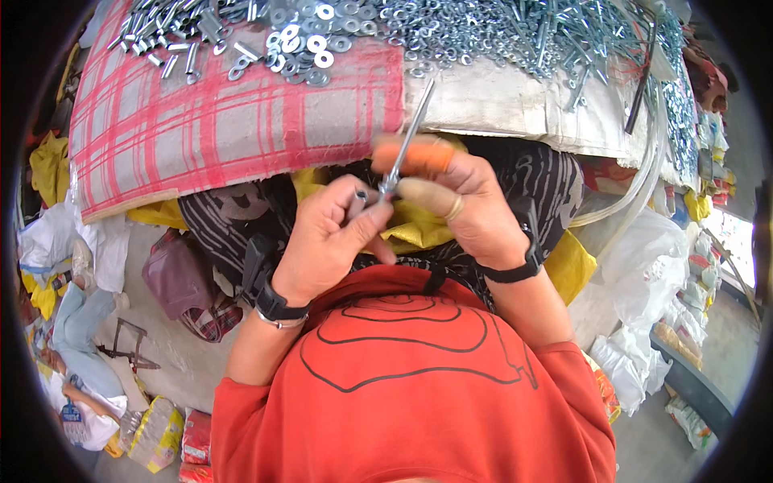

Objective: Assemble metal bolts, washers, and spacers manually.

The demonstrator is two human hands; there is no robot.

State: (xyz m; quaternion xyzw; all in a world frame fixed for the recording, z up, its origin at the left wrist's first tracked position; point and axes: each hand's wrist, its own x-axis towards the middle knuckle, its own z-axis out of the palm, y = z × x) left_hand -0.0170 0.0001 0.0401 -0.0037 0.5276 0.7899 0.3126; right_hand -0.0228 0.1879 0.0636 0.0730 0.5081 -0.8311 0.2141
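A long thin metal bolt [414,129] points up and away between my hands, with small metal hardware around its lower end. My left hand [326,233] is closed, pinching that lower end between thumb and fingers. A short metal sleeve [360,196] also sits in its fingers. My right hand [475,201] curls around the bolt from the other side, its fingertips blurred by motion. An orange cover [419,154] wraps its index finger, and a beige cover [427,197] is on its thumb. Exactly where the right fingertips touch is unclear.
Ahead is a work surface with a red checked cloth [241,129] and white sheeting [499,97]. Metal sleeves [169,64], washers [310,44], small nuts [443,36] and long bolts [564,40] lie piled there. Another person [84,330] sits at left; plastic bags [644,274] lie at right.
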